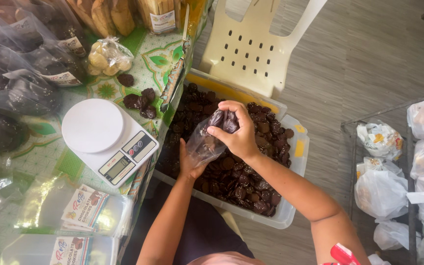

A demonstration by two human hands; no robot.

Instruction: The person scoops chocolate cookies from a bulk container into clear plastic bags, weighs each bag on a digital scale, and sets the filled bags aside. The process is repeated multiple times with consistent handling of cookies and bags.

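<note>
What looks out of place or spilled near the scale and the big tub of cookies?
A few dark cookies lie loose on the patterned tablecloth, just beyond the white scale, outside any bag or tub. Otherwise nothing stands out: the right hand drops cookies into the clear bag that the left hand supports above the tub.

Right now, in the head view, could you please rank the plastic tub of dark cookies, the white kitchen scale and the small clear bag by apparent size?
1. Plastic tub
2. White kitchen scale
3. Small clear bag, partly hidden by both hands

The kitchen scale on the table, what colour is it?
White: the kitchen scale has a round white plate, seen best in the head view.
</note>
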